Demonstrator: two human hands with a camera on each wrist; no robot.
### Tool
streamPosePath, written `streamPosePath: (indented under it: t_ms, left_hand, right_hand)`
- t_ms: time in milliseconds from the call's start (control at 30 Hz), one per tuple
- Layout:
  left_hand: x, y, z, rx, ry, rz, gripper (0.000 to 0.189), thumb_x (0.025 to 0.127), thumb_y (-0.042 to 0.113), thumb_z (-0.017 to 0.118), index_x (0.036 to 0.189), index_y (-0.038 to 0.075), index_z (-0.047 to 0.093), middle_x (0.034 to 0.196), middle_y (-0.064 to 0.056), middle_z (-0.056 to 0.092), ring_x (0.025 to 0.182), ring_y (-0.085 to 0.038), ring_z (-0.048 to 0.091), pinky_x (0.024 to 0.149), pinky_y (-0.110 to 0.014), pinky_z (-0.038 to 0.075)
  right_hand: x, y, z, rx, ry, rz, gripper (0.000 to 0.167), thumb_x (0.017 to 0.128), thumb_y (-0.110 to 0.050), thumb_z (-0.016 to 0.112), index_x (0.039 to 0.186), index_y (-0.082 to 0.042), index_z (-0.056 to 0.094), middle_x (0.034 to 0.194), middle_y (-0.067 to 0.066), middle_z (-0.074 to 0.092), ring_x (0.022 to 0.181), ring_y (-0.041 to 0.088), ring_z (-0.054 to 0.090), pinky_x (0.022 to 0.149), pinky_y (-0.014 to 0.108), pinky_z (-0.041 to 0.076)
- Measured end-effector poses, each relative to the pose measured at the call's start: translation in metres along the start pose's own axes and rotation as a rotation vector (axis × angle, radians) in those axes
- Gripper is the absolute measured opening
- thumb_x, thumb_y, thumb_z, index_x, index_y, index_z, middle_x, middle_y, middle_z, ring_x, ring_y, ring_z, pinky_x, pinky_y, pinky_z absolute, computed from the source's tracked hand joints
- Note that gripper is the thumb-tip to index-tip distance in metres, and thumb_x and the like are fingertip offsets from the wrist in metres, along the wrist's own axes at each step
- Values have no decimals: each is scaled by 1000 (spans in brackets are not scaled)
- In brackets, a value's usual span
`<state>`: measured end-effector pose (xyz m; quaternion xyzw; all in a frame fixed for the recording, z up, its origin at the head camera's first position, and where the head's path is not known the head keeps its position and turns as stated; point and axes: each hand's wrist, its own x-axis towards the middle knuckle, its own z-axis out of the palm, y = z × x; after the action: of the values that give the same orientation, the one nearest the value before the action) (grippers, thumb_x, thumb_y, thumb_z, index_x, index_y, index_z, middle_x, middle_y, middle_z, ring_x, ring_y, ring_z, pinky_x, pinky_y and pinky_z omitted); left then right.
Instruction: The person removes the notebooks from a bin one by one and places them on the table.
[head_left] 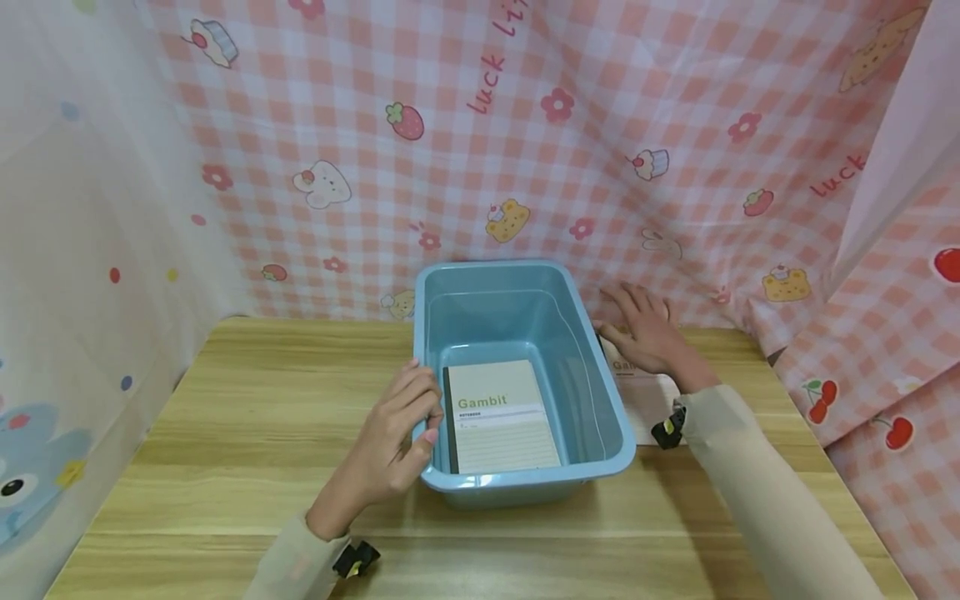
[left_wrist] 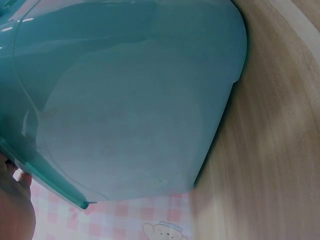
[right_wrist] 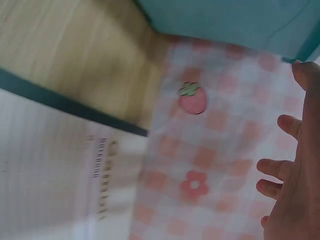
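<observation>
Pink-and-white checked cloth (head_left: 465, 167) behind a wood-grain desk (head_left: 300, 400) in the head view, blue rectangular plastic basin (head_left: 517, 481) at the desk's back edge, green-lettered cream notebook (head_left: 502, 417) inside, left hand (head_left: 397, 429) gripping the basin's left rim, right hand (head_left: 645, 333) above a second cream notebook (head_left: 647, 404), left fingers at the rim in the left wrist view, right fingers spread wide in the right wrist view

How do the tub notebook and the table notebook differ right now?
Place: the tub notebook lies inside the blue tub; the table notebook lies outside, on the table.
Visibility, head view: the tub notebook's title shows whole; the right hand partly hides the table notebook's.
Shared: pale covers, "Gambit" titles, dark spine strips.
</observation>
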<state>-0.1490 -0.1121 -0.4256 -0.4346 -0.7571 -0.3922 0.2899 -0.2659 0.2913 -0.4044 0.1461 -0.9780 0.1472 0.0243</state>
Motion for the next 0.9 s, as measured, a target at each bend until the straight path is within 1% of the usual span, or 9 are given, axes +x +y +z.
streamPosePath:
  t_ms: [167, 300, 433, 533, 700, 900]
  left_hand:
    - [0, 0, 0, -10, 3, -1, 10, 84, 18, 43, 76, 15, 46, 87, 0, 50, 98, -18, 48, 120, -53, 31]
    - [1, 0, 1, -14, 2, -8, 9, 84, 18, 43, 76, 15, 47, 88, 0, 50, 98, -18, 48, 119, -54, 31]
    - [0, 0, 2, -14, 4, -15, 9, 84, 18, 43, 76, 15, 47, 88, 0, 51, 99, -18, 48, 118, -55, 31]
    - [0, 0, 1, -13, 8, -11, 11, 85, 19, 43, 76, 15, 47, 88, 0, 52, 99, -19, 48, 119, -55, 31]
    - [1, 1, 1, -14, 9, -6, 12, 86, 19, 43, 76, 14, 47, 88, 0, 51, 98, -19, 48, 119, -54, 31]
    - [0, 0, 1, -11, 9, -6, 14, 89, 21, 43, 77, 14, 47, 89, -1, 52, 99, -19, 49, 119, -54, 31]
  right_hand:
    - [1, -13, -16, -22, 64, -47, 67, 103, -55, 43, 161, -24, 26, 167, 19, 20, 155, 42, 13, 116, 76, 5]
    - [4, -27, -31, -52, 95, -66, 68, 102, -55, 45, 160, -24, 27, 167, 17, 20, 156, 40, 12, 117, 75, 4]
    - [7, -42, -46, -89, 111, -95, 70, 101, -58, 44, 161, -24, 27, 168, 17, 19, 156, 42, 14, 118, 72, 5]
    - [9, -53, -57, -108, 104, -102, 73, 100, -61, 43, 162, -27, 24, 170, 17, 17, 156, 44, 12, 119, 70, 3]
    - [15, -73, -72, -137, 93, -111, 78, 98, -65, 44, 163, -27, 23, 170, 15, 16, 158, 42, 9, 120, 70, 3]
    - [24, -105, -86, -89, 67, -127, 82, 96, -68, 45, 163, -28, 20, 172, 13, 10, 159, 39, 4, 120, 70, 6]
